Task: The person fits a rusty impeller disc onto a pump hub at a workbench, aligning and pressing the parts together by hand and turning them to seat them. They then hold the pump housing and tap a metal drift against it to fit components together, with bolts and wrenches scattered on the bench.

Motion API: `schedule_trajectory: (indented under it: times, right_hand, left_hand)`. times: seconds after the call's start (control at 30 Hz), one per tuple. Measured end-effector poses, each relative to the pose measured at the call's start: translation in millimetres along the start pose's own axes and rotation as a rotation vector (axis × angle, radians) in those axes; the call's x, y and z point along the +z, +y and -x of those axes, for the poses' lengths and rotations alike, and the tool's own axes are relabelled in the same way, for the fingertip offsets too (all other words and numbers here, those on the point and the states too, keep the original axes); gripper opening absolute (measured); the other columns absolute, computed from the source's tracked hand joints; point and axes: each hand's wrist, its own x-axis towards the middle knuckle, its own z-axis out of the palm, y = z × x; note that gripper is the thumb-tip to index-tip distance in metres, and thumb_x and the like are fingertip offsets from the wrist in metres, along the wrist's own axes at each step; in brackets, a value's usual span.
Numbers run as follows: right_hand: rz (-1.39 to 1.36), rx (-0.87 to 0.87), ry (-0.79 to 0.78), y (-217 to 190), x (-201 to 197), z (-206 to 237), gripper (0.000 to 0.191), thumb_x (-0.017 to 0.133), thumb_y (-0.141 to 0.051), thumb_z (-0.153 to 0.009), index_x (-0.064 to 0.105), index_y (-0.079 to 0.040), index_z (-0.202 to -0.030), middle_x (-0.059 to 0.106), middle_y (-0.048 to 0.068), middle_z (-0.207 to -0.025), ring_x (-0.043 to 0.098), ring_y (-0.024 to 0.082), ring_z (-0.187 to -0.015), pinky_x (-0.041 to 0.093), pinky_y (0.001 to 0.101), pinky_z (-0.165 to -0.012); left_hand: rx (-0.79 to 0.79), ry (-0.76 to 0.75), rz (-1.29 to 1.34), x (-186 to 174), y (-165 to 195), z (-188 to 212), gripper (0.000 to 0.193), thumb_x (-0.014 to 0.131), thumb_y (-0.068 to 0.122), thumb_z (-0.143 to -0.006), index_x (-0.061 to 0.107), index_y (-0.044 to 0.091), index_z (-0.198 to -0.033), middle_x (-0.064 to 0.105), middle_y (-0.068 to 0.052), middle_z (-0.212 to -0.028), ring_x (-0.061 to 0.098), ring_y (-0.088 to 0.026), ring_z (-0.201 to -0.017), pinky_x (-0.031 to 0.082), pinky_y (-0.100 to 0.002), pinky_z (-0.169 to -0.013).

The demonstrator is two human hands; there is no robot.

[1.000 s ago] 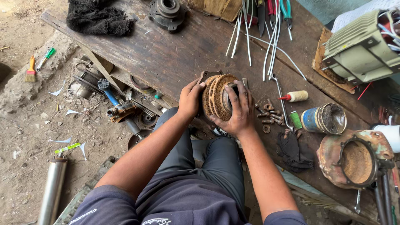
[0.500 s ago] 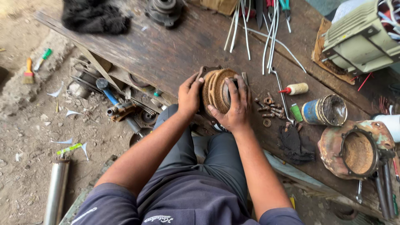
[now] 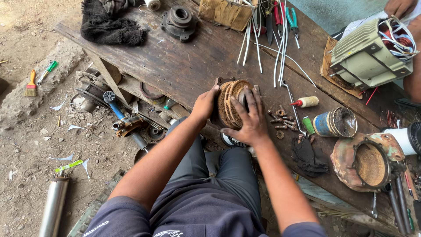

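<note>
A round, rusty motor part wound with brownish copper coils (image 3: 230,102) stands on edge on the dark wooden workbench (image 3: 193,61). My left hand (image 3: 204,105) grips its left side. My right hand (image 3: 250,118) lies spread over its right side and front, fingers apart and pressed on the windings. Both forearms reach up from my lap, and part of the piece is hidden under my right palm.
Loose nuts and washers (image 3: 280,118), a small screwdriver (image 3: 305,102), a tin can (image 3: 335,123) and a rusty housing (image 3: 366,162) lie to the right. A grey-green motor stator (image 3: 370,55), white wires (image 3: 263,39), pliers (image 3: 285,17) and a black rag (image 3: 109,22) sit farther back. Another person's hand (image 3: 401,6) shows top right.
My hands stay on the wound part. The right hand's fingers have shifted slightly over it, and the view has moved a little.
</note>
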Motion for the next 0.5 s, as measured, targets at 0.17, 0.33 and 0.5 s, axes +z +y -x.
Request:
schedule_trajectory:
  times: [0.17, 0.33, 0.5]
  right_hand:
    - [-0.203, 0.059, 0.023, 18.9, 0.8, 3.6, 0.110, 0.065, -0.081, -0.082, 0.031, -0.015, -0.163, 0.033, 0.024, -0.166, 0.034, 0.050, -0.153, 0.031, 0.0601, -0.125]
    - [-0.161, 0.148, 0.076, 11.6, 8.8, 5.1, 0.104, 0.067, -0.075, -0.082, 0.040, -0.008, -0.157, 0.043, 0.025, -0.160, 0.041, 0.047, -0.151, 0.035, 0.0567, -0.122]
    - [-0.206, 0.118, 0.146, -0.8, 5.5, 1.7, 0.097, 0.069, -0.069, -0.088, 0.039, -0.008, -0.157, 0.041, 0.026, -0.159, 0.041, 0.049, -0.150, 0.035, 0.0593, -0.123]
  left_hand:
    - [0.014, 0.090, -0.135, 5.3, 4.2, -3.2, 0.059, 0.056, 0.051, -0.097, 0.074, -0.002, -0.115, 0.077, -0.010, -0.104, 0.070, -0.016, -0.095, 0.052, -0.031, -0.090]
    - [0.071, 0.215, -0.132, 10.2, -8.2, -0.9, 0.054, 0.060, 0.050, -0.094, 0.076, 0.000, -0.108, 0.077, -0.009, -0.098, 0.069, -0.015, -0.090, 0.052, -0.030, -0.088]
    - [0.087, 0.126, 0.018, 3.8, -19.4, -5.7, 0.051, 0.058, 0.044, -0.098, 0.074, -0.003, -0.109, 0.076, -0.009, -0.098, 0.068, -0.014, -0.088, 0.052, -0.029, -0.084]
